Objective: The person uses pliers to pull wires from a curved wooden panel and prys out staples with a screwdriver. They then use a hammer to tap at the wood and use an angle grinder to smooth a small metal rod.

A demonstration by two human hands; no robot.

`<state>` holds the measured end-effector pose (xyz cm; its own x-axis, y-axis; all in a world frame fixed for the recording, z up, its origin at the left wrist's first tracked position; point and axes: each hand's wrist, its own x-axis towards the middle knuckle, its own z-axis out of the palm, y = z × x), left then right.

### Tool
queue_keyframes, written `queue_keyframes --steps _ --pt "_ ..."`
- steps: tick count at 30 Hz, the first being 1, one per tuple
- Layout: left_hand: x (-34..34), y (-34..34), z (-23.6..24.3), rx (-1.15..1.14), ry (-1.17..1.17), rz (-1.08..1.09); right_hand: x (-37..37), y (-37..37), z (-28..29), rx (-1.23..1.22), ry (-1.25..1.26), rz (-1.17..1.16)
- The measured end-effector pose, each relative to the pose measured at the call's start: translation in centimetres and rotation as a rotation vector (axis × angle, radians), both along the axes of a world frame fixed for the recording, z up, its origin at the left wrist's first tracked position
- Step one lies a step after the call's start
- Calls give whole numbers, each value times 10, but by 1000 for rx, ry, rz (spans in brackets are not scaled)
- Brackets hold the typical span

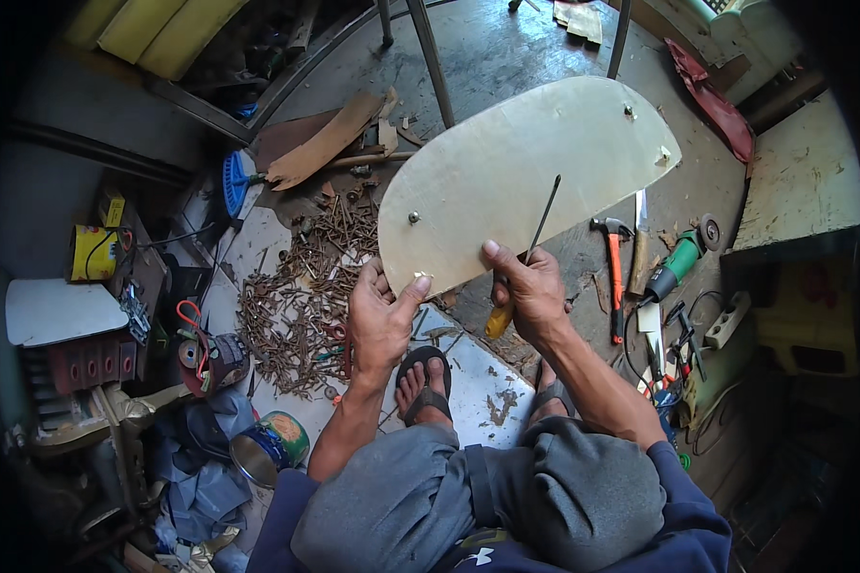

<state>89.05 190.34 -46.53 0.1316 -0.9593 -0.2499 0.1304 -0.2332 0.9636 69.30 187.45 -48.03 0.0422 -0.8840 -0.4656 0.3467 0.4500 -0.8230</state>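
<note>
A pale, rounded board (506, 172) with metal fittings near its ends is held up in front of me, tilted up to the right. My left hand (380, 310) grips its lower left edge, the thumb on the face beside a brass-coloured fitting (422, 276). At the lower middle edge, my right hand (533, 294) pinches the board with the thumb on top. That same hand also holds a screwdriver (498, 320) by its yellow handle, and the dark shaft points up across the board.
Loose screws (301, 306) lie heaped on the left. On the right are a hammer (614, 286), a green angle grinder (677, 265) and a power strip (728, 321). A blue brush (236, 183), a tin can (269, 447) and metal legs (433, 62) stand around the workspace.
</note>
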Motion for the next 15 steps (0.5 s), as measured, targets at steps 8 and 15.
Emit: queue_keyframes --steps 8,15 --pt "7 7 -8 13 211 33 3 1 -12 66 -34 14" --pt "10 10 -15 89 454 51 4 -3 -3 74 -23 22"
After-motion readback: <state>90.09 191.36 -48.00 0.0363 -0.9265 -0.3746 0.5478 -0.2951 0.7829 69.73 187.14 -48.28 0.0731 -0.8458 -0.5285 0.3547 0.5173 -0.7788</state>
